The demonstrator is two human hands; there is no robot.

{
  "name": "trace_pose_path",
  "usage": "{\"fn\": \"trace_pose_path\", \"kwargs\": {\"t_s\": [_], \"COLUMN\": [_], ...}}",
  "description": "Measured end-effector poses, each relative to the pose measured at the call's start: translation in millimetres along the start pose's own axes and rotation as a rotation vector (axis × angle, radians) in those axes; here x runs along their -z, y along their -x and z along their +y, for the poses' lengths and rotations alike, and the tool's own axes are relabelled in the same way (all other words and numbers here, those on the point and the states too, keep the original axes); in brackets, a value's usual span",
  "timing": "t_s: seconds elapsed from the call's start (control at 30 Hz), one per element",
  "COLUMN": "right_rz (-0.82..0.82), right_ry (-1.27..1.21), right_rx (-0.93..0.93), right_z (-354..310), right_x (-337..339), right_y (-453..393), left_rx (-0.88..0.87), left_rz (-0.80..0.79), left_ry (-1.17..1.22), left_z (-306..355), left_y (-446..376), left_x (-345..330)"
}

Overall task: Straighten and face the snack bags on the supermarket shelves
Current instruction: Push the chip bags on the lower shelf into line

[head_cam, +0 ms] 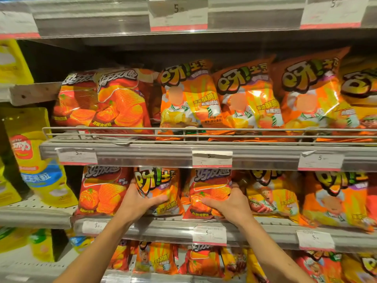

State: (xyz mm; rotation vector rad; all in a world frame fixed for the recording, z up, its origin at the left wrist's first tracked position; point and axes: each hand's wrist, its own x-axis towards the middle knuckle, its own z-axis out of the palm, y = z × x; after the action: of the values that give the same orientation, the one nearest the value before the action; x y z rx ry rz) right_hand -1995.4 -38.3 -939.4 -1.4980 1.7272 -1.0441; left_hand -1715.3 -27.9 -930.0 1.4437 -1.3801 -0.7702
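Fingers (161,198) of left hand (138,203) grip a glossy orange bag (161,180); right hand (228,205) grips the crinkled red bag (210,186) beside it, tightly flanked, above the shelf rail (163,229).

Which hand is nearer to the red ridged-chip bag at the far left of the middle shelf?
Left. The left hand holds the orange bag beside that red ridged-chip bag; the right hand is one bag farther right.

Bright overhead store light puts white glare on the glossy orange bags (246,99); wide-angle bending curves the shelf rails (204,158), and the edges go soft.
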Motion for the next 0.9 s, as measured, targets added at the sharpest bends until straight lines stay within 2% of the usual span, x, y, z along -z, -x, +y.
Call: {"fn": "trace_pose_path", "kwargs": {"t_s": [0.17,0.3,0.4,0.53,0.63,0.77,0.9], "right_rz": [0.085,0.108,0.097,0.123,0.062,0.084,0.147], "right_ry": [0.08,0.028,-0.023,-0.165,-0.245,-0.267,-0.24], "right_rx": [0.034,0.036,0.04,0.063,0.015,-0.055,-0.098], "right_z": [-8,-15,-16,-1,20,50,64], "right_x": [2,16,31,59,82,106,120], "right_y": [10,18,30,60,83,106,117], "left_rx": [0.004,-0.03,0.015,-0.035,-0.019,0.039,0.062], "left_rz": [0.065,0.158,0.11,-0.015,-0.069,-0.061,0.013], "left_ry": [0.027,0.038,0.051,0.033,0.04,0.067,0.096], "left_z": [4,12,26,48,55,59,62], "left_y": [4,11,14,25,30,26,22], "left_x": [2,2,-1,-25,-56,-97,-130]}}
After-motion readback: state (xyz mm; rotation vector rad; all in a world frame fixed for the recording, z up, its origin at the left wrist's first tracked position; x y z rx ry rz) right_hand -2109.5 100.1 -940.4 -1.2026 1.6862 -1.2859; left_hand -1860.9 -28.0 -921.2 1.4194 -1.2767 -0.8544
